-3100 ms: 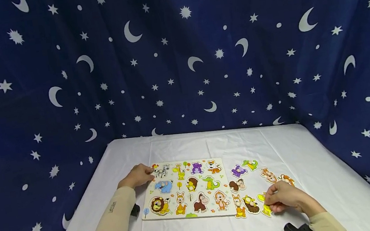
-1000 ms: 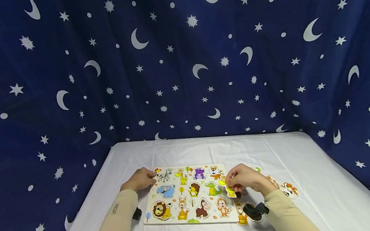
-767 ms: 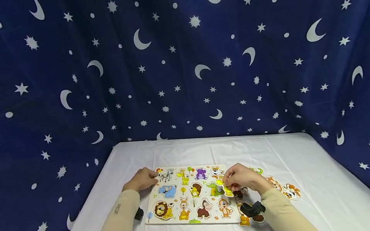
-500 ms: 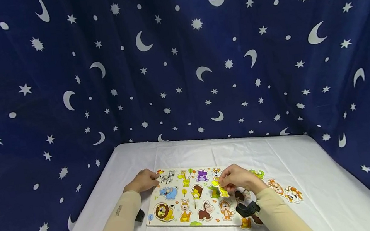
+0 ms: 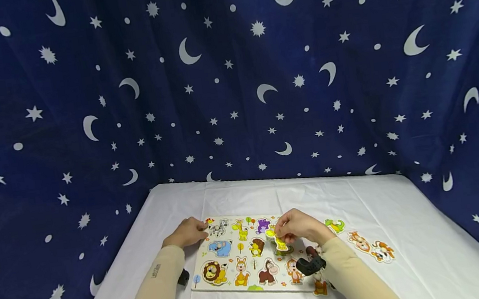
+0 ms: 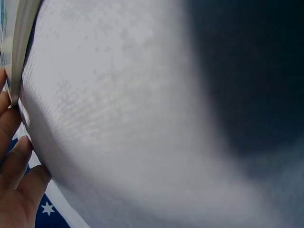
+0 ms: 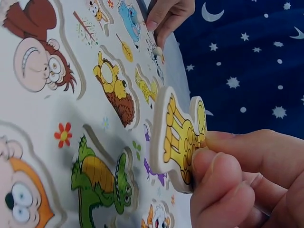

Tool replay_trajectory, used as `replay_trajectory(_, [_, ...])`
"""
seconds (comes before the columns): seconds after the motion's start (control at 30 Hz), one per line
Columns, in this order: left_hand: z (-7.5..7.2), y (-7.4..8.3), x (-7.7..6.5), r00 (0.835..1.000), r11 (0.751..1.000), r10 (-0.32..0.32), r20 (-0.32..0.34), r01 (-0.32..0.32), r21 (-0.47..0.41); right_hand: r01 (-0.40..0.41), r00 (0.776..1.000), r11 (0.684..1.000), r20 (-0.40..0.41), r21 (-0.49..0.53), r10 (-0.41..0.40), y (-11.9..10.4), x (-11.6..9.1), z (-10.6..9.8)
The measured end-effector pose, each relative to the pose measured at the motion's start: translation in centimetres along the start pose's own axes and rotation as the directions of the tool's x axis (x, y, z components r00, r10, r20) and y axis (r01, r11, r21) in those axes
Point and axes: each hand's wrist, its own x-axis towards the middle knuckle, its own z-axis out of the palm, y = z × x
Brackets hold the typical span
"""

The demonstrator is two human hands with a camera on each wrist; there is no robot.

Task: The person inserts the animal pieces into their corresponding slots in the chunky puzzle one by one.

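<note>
A yellow giraffe puzzle piece (image 7: 183, 137) is pinched between the thumb and fingers of my right hand (image 5: 298, 225). It is held tilted, above the crocodile picture (image 7: 102, 180) on the white animal puzzle board (image 5: 221, 289). The board's giraffe picture (image 5: 240, 230) lies farther left, in the top row. My left hand (image 5: 188, 232) grips the board's upper left edge beside the zebra (image 5: 219, 228); in the left wrist view its fingers (image 6: 9, 126) lie along that edge. Knobs show on the zebra and the elephant (image 7: 129, 21).
Right of the board lie loose pieces: a crocodile (image 5: 335, 226), a monkey (image 5: 359, 242) and a tiger (image 5: 382, 252). A kangaroo piece (image 5: 320, 288) is partly under my right forearm, whose wrist camera (image 5: 311, 265) hides others. A white cloth (image 5: 237, 198) covers the table; a starry curtain (image 5: 229, 70) stands behind.
My right hand took the giraffe piece from the loose pieces at the right and carried it left over the board, most recently past its right edge. My left hand stays at the board's corner.
</note>
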Motion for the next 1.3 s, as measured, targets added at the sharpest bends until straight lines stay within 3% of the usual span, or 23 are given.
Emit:
replay_trajectory(0.97, [-0.3, 0.8, -0.8, 1.0, 1.0, -0.01, -0.01, 0.01, 0.014, -0.018, 1.0, 1.0, 0.014, 0.006, 0.018, -1.7, 3.4, 2.3])
replay_trajectory(1.3, [0.0, 0.7, -0.7, 1.0, 1.0, -0.002, -0.016, 0.002, 0.028, -0.038, 0.999, 0.999, 0.003, 0.016, 0.038, -1.4, 4.8, 3.3])
